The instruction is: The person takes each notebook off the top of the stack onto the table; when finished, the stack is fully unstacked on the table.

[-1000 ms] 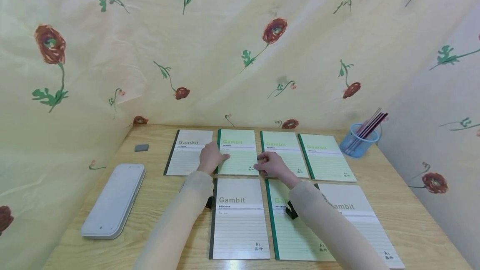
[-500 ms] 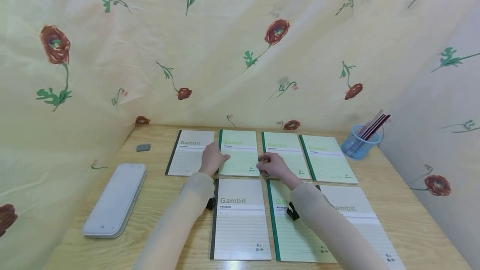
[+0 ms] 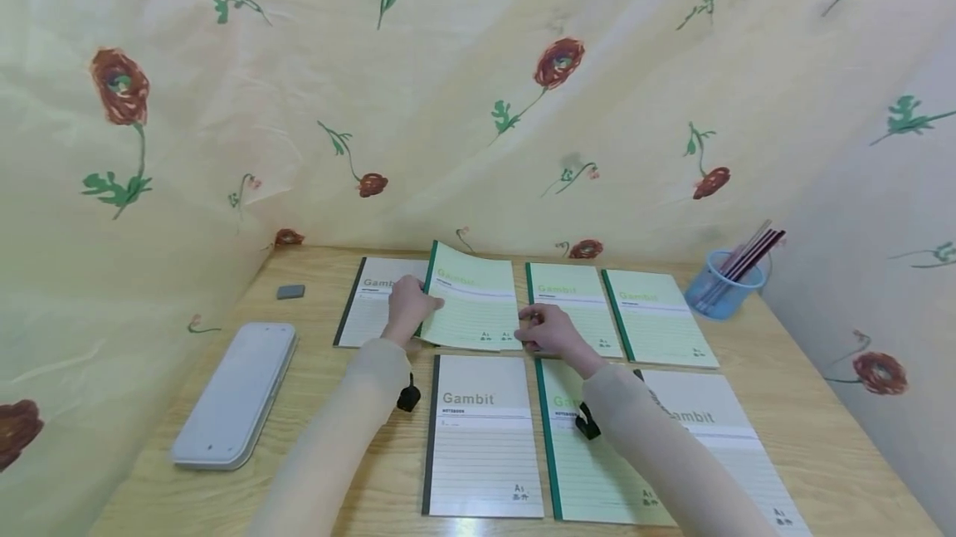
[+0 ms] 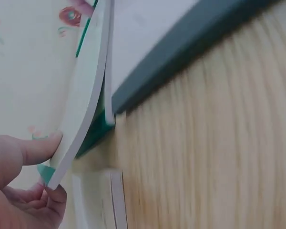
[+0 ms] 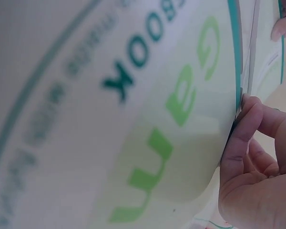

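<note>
My left hand (image 3: 409, 303) pinches the green-spined left edge of a pale green notebook (image 3: 470, 292) in the back row, raising that side so the cover bows. In the left wrist view, thumb and fingers grip its corner (image 4: 50, 172), and another green spine (image 4: 96, 131) shows beneath. A second printed size mark at the lower right also suggests a notebook under it. My right hand (image 3: 551, 329) holds the lower right edge between thumb and finger; the right wrist view shows the fingertips together at the thin edge. A grey-spined notebook (image 3: 358, 317) lies beside the left hand, partly covered.
Two more green notebooks (image 3: 571, 292) (image 3: 657, 317) continue the back row. In front lie a grey-spined notebook (image 3: 485, 454), a green one (image 3: 590, 479) and another grey-spined one (image 3: 735, 454). A white case (image 3: 235, 396), grey block (image 3: 290, 291) and blue pen cup (image 3: 720, 292) stand around them.
My left hand has moved slightly left and lifted the spine side of the green notebook, which lay flat before. My right hand stays at its lower right edge.
</note>
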`<act>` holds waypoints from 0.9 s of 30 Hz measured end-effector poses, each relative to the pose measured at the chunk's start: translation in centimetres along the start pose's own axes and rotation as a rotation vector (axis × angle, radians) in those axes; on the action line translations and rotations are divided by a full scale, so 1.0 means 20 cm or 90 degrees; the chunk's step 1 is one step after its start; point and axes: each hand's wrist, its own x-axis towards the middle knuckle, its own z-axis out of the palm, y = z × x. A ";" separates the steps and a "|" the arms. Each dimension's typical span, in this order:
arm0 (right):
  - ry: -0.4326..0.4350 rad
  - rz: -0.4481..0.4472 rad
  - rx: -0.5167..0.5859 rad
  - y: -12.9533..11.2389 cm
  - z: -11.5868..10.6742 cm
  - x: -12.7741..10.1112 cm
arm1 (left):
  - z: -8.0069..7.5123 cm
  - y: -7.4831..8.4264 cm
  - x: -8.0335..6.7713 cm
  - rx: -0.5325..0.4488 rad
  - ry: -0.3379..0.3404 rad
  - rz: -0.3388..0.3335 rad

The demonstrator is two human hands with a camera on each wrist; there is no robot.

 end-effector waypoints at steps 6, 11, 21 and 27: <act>0.006 0.004 -0.020 0.00 0.00 0.01 | -0.11 -0.04 0.01 -0.020 0.023 -0.007; 0.005 0.004 -0.023 0.00 0.01 0.01 | -0.23 -0.07 -0.02 -0.063 -0.001 -0.031; 0.000 -0.003 -0.014 0.01 0.01 0.02 | -0.53 -0.14 -0.15 -0.142 -0.056 -0.067; -0.002 -0.002 -0.014 0.01 0.00 0.02 | -0.67 -0.22 -0.30 -0.183 -0.077 -0.061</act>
